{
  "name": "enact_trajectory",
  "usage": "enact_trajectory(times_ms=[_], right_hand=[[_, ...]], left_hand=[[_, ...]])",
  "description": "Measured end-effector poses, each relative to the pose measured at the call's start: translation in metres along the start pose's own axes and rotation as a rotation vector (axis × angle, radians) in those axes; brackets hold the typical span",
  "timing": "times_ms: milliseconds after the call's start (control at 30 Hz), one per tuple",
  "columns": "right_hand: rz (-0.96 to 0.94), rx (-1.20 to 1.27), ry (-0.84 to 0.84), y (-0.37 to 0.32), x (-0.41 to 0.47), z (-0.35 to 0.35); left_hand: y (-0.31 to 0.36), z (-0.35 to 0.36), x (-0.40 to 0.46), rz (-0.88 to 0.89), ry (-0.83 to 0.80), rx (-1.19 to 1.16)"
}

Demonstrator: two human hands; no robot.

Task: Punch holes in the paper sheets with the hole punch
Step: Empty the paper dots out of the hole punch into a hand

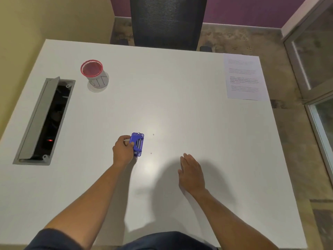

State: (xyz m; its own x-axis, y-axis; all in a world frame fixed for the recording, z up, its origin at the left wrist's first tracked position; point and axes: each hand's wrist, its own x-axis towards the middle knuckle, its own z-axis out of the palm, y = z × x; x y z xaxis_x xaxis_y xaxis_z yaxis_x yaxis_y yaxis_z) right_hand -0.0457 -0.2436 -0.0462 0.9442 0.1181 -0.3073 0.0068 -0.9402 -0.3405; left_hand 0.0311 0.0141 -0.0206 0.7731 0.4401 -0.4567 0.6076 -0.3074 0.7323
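Note:
A small blue hole punch sits near the middle of the white table. My left hand grips its left side, fingers curled around it. Flat on the table to the right, my right hand rests with fingers extended and holds nothing. It lies on what looks like a white sheet, though the sheet's edges are hard to tell from the table. Two tiny dots, like punched holes, show just right of the punch. A printed paper sheet lies at the far right corner.
A red-rimmed mesh cup stands at the back left. A long open cable tray is set into the table's left side. A dark office chair stands beyond the far edge. A glass partition is on the right.

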Motion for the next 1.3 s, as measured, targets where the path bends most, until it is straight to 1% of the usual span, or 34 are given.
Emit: enact_trajectory(times_ms=[67,100,167,233,300,367,433,533,633,733,833,900,1000,1200,1300], right_hand=[[0.024,0.052,0.029,-0.001,0.001,0.000],[0.039,0.098,0.052,-0.002,0.003,0.000],[0.086,0.231,0.074,-0.005,0.007,-0.003],[0.151,0.436,0.076,-0.012,0.011,-0.010],[0.208,0.643,0.094,-0.018,0.014,-0.016],[0.302,0.818,0.074,-0.023,0.017,-0.025],[0.361,0.979,0.023,-0.025,0.017,-0.030],[0.392,1.104,-0.028,-0.024,0.018,-0.031],[0.442,1.266,-0.046,-0.024,0.020,-0.031],[0.420,1.335,-0.048,-0.022,0.022,-0.030],[0.469,1.439,-0.050,-0.021,0.023,-0.027],[0.506,1.476,-0.060,-0.020,0.023,-0.026],[0.561,1.503,-0.058,-0.017,0.021,-0.025],[0.591,1.503,-0.063,-0.015,0.018,-0.025],[0.596,1.514,-0.077,-0.015,0.017,-0.025]], left_hand=[[0.003,-0.001,-0.002,0.005,0.007,0.046],[0.004,-0.001,-0.004,0.044,0.037,0.107],[0.006,0.002,-0.012,0.218,0.134,0.337],[0.006,0.009,-0.023,0.467,0.170,0.556],[0.003,0.019,-0.033,0.682,0.111,0.683],[-0.004,0.026,-0.038,0.778,0.026,0.765],[-0.010,0.029,-0.038,0.781,-0.030,0.853],[-0.015,0.030,-0.035,0.738,-0.078,0.944],[-0.014,0.030,-0.035,0.741,-0.075,0.937],[-0.010,0.032,-0.037,0.755,-0.073,0.913],[-0.009,0.034,-0.038,0.754,-0.089,0.909],[-0.009,0.035,-0.039,0.749,-0.101,0.938],[-0.007,0.037,-0.040,0.762,-0.126,1.050],[-0.002,0.041,-0.042,0.847,-0.146,1.171],[-0.001,0.042,-0.041,0.859,-0.131,1.182]])
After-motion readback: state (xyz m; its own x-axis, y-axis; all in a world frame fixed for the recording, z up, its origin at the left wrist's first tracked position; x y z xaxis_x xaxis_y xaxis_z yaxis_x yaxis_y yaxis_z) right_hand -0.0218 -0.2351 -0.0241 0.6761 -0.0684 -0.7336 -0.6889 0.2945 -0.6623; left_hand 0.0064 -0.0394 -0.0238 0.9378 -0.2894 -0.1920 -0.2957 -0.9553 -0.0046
